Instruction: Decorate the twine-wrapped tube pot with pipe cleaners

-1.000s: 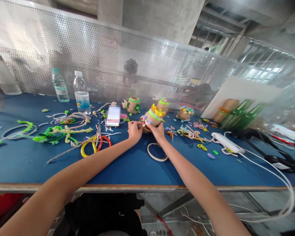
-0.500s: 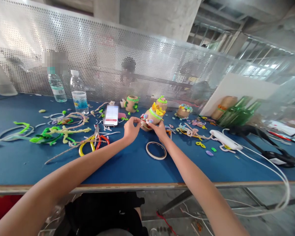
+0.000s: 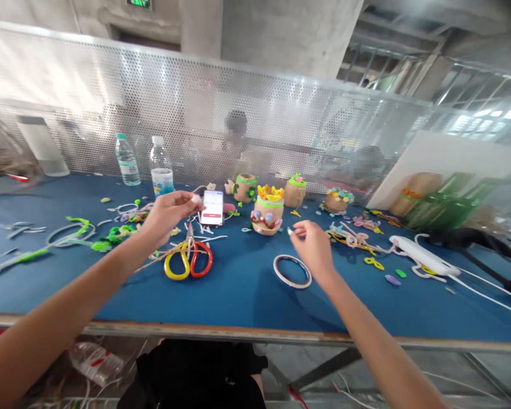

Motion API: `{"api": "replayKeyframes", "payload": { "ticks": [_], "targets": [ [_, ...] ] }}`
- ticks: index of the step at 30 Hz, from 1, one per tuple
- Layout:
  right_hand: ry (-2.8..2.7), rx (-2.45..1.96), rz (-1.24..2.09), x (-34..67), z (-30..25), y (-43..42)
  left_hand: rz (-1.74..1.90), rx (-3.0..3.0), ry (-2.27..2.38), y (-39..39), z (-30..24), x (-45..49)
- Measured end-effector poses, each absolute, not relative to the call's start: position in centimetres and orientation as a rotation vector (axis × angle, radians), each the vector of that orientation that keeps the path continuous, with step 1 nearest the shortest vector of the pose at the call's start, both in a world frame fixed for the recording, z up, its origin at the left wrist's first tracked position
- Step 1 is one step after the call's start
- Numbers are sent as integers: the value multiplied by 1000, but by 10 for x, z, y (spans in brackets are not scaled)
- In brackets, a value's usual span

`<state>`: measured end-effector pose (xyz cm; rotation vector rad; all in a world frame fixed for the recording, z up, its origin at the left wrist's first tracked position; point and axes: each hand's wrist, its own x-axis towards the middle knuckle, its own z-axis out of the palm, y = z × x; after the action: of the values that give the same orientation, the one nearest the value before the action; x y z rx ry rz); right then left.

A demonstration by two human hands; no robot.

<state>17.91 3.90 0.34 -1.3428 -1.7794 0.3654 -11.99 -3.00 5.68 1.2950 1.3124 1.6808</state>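
My left hand (image 3: 167, 215) is raised above the table's left half, thumb and fingers pinched on a small white piece (image 3: 196, 200). My right hand (image 3: 313, 247) is also pinched, close above the table, with a tiny pale piece (image 3: 289, 231) at its fingertips. Between the hands a twine-wrapped jar (image 3: 267, 218) stands upright, untouched, with yellow petals round its top, a green band and coloured bits on its side. A roll of double-sided tape (image 3: 292, 271) lies below my right hand. Scissors (image 3: 189, 255) with yellow and red handles lie below my left hand.
Behind stand more decorated jars (image 3: 296, 193), a phone (image 3: 212, 208) and water bottles (image 3: 162, 170). Pipe cleaners (image 3: 114, 234) lie scattered at left. A white glue gun (image 3: 423, 255) with its cord, and green glass bottles (image 3: 447, 196), are at right. A perforated metal screen (image 3: 272, 113) closes the back.
Both hands have let go of the decorated jar, which now stands upright on the table. My left hand has moved left and up, my right hand to the right. The view has shifted.
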Motion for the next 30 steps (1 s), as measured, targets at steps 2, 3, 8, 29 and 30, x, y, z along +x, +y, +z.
{"api": "replayKeyframes", "payload": {
  "ticks": [2,3,8,29,30],
  "targets": [
    [-2050,-1255,287,137,0,6,1696,1276,1328,-49,56,-144],
    [-2237,-1192,257,111,-1,-9,1715,1270,1348,-57,53,-154],
    [-2671,-1143,88,6,2,-44,1553,1545,1507,-72,19,-179],
    [-2143,-1185,963,67,-11,40,1520,1808,2039,-35,47,-243],
    [-2058,-1135,1037,69,-11,41,1521,1797,2016,-28,51,-235]
  ]
}}
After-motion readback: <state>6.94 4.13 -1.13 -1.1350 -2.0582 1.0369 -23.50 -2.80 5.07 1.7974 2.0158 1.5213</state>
